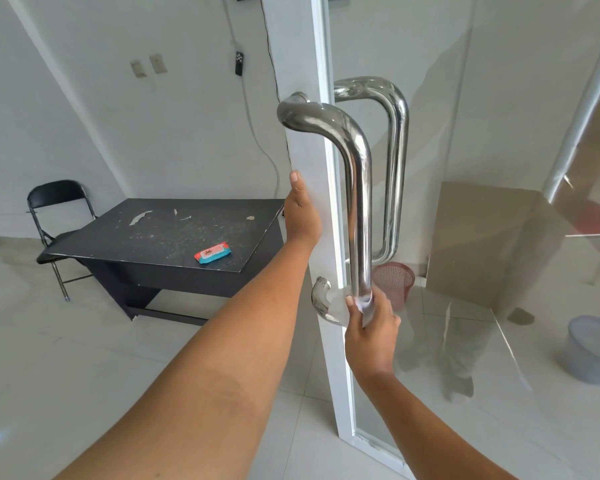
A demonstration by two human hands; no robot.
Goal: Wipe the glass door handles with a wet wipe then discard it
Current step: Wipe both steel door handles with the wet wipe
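A polished steel handle (359,188) runs down the near side of the glass door (465,168). A matching handle (395,161) shows through the glass on the far side. My right hand (371,334) is wrapped around the near handle's lower end, pressing a white wet wipe (364,303) against the bar. My left hand (300,213) grips the door's white edge frame (312,161) at mid height, fingers hidden behind it.
A black table (160,233) stands to the left with a red and blue wipes pack (212,252) on it, and a black folding chair (58,216) behind. Beyond the glass are a pink mesh basket (395,282), a cardboard box (489,251) and a grey bin (593,348).
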